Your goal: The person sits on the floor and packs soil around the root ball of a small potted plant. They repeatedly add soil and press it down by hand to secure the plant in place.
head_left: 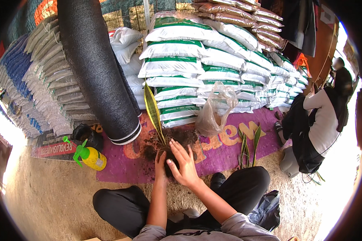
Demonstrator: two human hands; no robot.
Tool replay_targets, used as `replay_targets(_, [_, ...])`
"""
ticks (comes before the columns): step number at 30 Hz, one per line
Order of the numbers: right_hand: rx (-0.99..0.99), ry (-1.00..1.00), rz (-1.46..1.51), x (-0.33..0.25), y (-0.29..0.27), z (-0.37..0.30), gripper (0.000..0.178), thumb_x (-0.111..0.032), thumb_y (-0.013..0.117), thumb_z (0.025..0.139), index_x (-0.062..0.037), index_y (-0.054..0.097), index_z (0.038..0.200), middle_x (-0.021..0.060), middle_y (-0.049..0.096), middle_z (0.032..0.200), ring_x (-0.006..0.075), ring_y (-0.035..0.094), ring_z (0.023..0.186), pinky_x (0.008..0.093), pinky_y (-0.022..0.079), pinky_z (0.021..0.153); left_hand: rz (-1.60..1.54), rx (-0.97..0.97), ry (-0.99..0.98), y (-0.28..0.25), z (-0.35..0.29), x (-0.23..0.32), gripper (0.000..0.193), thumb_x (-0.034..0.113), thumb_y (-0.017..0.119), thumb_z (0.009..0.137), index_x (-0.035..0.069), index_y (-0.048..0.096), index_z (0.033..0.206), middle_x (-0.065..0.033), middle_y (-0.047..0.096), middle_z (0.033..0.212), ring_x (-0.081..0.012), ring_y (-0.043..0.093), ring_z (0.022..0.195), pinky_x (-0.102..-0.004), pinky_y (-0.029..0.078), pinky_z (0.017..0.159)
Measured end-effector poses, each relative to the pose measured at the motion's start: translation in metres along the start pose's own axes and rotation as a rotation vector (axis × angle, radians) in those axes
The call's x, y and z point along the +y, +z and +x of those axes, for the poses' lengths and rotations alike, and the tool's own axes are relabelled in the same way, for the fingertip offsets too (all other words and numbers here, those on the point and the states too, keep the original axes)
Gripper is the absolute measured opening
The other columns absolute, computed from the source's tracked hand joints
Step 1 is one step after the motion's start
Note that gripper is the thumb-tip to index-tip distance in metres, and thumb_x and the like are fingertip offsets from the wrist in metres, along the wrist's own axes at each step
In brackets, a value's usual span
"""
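Observation:
A snake plant (152,107) with a tall yellow-edged leaf stands upright in front of me, its base between my hands. Thin roots and dark soil (149,149) lie loose around it on the purple banner. My left hand (160,165) is cupped against the left side of a dark plant container (168,168), which is mostly hidden by my hands. Over its right side, my right hand (183,164) lies with fingers stretched out toward the leaf's base.
A yellow spray bottle (93,158) and a black bag (88,136) stand left. Beyond the banner (120,170) rise a black mesh roll (94,64) and stacked white-green sacks (175,66). Right are a clear plastic bag (216,110), more snake plants (247,146) and a crouching person (321,124).

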State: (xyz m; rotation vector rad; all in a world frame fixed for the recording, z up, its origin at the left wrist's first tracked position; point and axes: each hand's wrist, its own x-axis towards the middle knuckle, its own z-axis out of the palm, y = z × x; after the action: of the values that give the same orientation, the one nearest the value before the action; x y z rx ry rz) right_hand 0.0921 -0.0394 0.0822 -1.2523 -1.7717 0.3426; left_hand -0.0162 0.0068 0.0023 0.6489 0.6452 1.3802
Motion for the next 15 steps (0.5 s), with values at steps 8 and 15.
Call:
replay_targets(8, [0.206, 0.413, 0.96, 0.028, 0.006, 0.007, 0.055, -0.006, 0.07, 0.076, 0.0019, 0.047, 0.126, 0.0128, 0.055, 0.119, 0.0184, 0.051, 0.11, 0.0322, 0.039, 0.096, 0.144, 0.121, 0.152, 0.018, -0.001, -0.012, 0.047, 0.033, 0.039, 0.095, 0.002, 0.042, 0.13, -0.0114, 0.047, 0.129, -0.0215, 0.048, 0.115, -0.0349, 0.038, 0.098])
replay_targets(15, [0.168, 0.166, 0.198, 0.033, 0.012, -0.004, 0.057, -0.033, 0.056, 0.086, -0.0054, 0.041, 0.134, 0.0143, 0.038, 0.14, 0.0333, 0.027, 0.134, 0.0579, 0.005, 0.106, -0.151, -0.052, -0.098, 0.013, -0.003, -0.01, 0.043, 0.03, 0.041, 0.094, 0.001, 0.045, 0.127, -0.0115, 0.055, 0.119, -0.0216, 0.056, 0.106, -0.0352, 0.045, 0.09])
